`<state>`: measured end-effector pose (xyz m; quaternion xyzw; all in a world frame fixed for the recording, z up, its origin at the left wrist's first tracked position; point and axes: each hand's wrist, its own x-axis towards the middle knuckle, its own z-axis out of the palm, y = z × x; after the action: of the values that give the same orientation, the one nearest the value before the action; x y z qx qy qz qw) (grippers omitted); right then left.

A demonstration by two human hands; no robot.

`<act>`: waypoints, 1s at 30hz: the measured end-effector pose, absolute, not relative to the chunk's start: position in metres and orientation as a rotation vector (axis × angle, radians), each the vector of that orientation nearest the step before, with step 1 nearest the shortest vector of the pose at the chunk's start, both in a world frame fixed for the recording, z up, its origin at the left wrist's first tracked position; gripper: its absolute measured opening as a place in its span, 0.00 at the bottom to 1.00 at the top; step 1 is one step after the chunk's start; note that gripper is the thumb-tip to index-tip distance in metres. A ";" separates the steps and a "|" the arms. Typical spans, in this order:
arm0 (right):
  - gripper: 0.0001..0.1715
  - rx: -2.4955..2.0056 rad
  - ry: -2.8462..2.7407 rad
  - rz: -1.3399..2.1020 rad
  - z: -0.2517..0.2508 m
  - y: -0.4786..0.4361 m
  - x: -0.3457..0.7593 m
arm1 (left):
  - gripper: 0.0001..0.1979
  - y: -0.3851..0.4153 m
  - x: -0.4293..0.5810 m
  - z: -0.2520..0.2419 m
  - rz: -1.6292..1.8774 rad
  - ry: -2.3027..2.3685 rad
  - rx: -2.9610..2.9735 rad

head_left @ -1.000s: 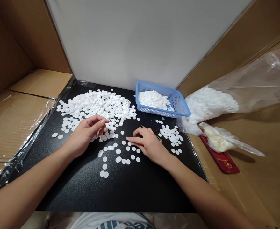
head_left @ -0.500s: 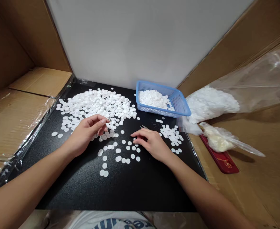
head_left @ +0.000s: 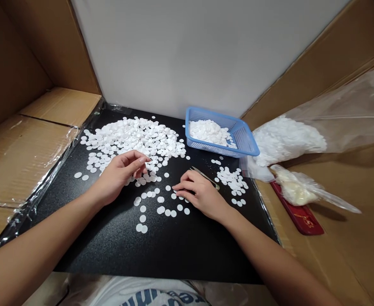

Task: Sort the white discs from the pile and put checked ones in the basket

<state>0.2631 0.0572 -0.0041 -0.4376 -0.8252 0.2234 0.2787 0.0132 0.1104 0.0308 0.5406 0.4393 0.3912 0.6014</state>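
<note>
Small white round discs (head_left: 143,208) lie loose on the black tabletop, singly and overlapping, in front of a large heap of white discs (head_left: 135,136). At the heap's near edge is my left hand (head_left: 123,172), thumb and forefinger pinched together; whatever may be between the tips is too small to make out. My right hand (head_left: 199,193) reaches down with fingers stretched and a little apart, its fingertips at a few loose discs and partly covering them. Metal tweezers (head_left: 207,177) lie just behind that hand, partly hidden by it.
A blue plastic basket (head_left: 222,149) with more discs stands at the back. To its right, a clear bag of white discs (head_left: 287,138) lies near a smaller knotted bag (head_left: 297,191) on a red case (head_left: 304,223). A small disc pile (head_left: 231,180) sits right. Cardboard walls flank the table.
My right hand has shifted slightly left and down over the loose discs, uncovering more of the tweezers. The left hand keeps its pinch. The whole view has shifted slightly.
</note>
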 end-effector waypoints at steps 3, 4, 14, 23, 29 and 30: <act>0.05 -1.168 -2.207 0.799 -0.002 0.057 0.263 | 0.11 0.108 0.011 0.033 0.791 0.968 1.464; 0.06 -1.180 -2.192 0.850 -0.001 0.057 0.263 | 0.09 0.106 0.011 0.033 0.708 0.927 1.580; 0.04 -1.063 -2.201 0.836 -0.002 0.047 0.252 | 0.03 0.080 0.024 0.018 0.194 0.623 2.477; 0.07 -1.091 -2.385 0.824 0.006 0.039 0.240 | 0.08 0.088 0.019 0.027 0.218 0.656 2.280; 0.10 -1.281 -2.180 0.861 0.007 0.046 0.250 | 0.06 0.084 0.025 0.031 0.305 0.772 2.149; 0.09 -1.316 -2.144 0.874 0.006 0.047 0.254 | 0.05 0.082 0.027 0.029 0.295 0.792 2.140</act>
<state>0.2537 0.0474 0.0062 -0.4799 -0.7823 0.3187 0.2369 0.0273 0.0821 0.0295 0.8491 0.3141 0.1172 0.4081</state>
